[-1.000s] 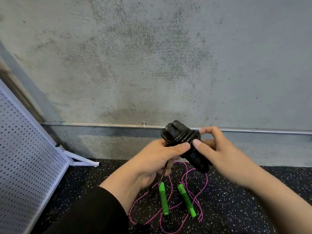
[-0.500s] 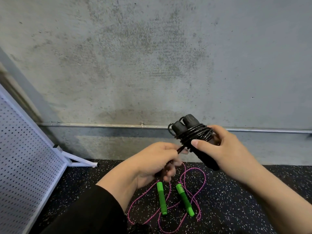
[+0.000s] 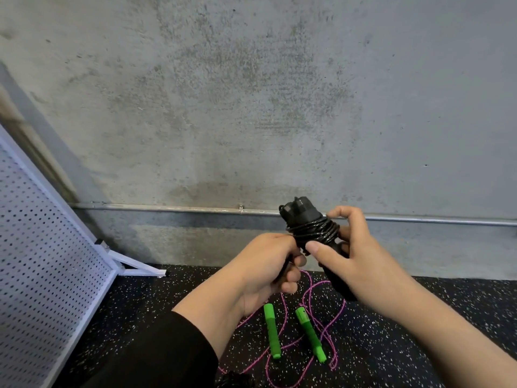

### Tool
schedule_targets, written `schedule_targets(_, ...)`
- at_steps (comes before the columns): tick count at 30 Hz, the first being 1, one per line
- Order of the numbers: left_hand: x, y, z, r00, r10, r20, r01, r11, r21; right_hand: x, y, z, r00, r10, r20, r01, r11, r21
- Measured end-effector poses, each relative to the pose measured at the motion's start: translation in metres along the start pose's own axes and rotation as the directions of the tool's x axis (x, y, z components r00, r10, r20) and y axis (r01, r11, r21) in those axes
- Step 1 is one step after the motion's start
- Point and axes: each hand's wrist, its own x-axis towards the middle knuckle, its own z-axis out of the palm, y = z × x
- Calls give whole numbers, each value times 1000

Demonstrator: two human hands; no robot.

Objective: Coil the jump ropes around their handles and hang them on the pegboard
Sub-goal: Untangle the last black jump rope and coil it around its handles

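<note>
Currently, the right hand [image 3: 361, 264] grips the black handles [image 3: 307, 219] with curled fingers at chest height, while the left hand [image 3: 265, 273] clenches the black rope [image 3: 316, 232] coiled around them.

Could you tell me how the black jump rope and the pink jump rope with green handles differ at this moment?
The black jump rope is held up in both hands, while the pink jump rope lies on the speckled floor. The black rope's cord is wound in coils around its handles, but the pink rope's cord sprawls in loose loops. The black handles are bundled together; the green handles lie apart, side by side. Neither hangs on the pegboard yet.
</note>
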Motion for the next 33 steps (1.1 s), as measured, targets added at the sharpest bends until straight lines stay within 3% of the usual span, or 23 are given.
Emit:
schedule_targets(3,-5,4,2,998,58,-4,-58,998,37,1,0,2,997,-43,-62,45,999,31)
schedule_targets(6,-5,6,1,971,202,-130,-161,948,274,3,4,5,983,-50,-174,56,998,27)
schedule_targets(11,-15,9,1,813,485,-322,-298,822,486,8,2,-1,974,77,-212,-45,987,152)
schedule_targets(12,-18,11,2,797,508,-326,-332,820,467,8,-1,-2,972,121,-199,-75,972,225)
schedule_targets(14,-25,16,3,806,534,-255,-473,840,265,8,-7,-3,970,199,-142,-126,906,405)
schedule_targets(16,-31,18,4,795,586,-156,-582,810,77,6,-15,-3,966,244,-89,-158,822,547)
schedule_targets(17,-33,19,4,779,615,-126,-612,788,62,5,-18,-3,965,255,-64,-169,789,591)
schedule_targets(24,-49,22,-5,725,688,30,-649,668,363,-17,-33,6,959,281,45,-235,693,681)
schedule_targets(28,-57,26,-10,671,729,-134,-671,674,308,-33,-44,12,965,241,101,-245,701,670)
schedule_targets(33,-62,22,-8,575,801,-164,-644,568,513,-47,-53,26,962,212,170,-271,697,664)
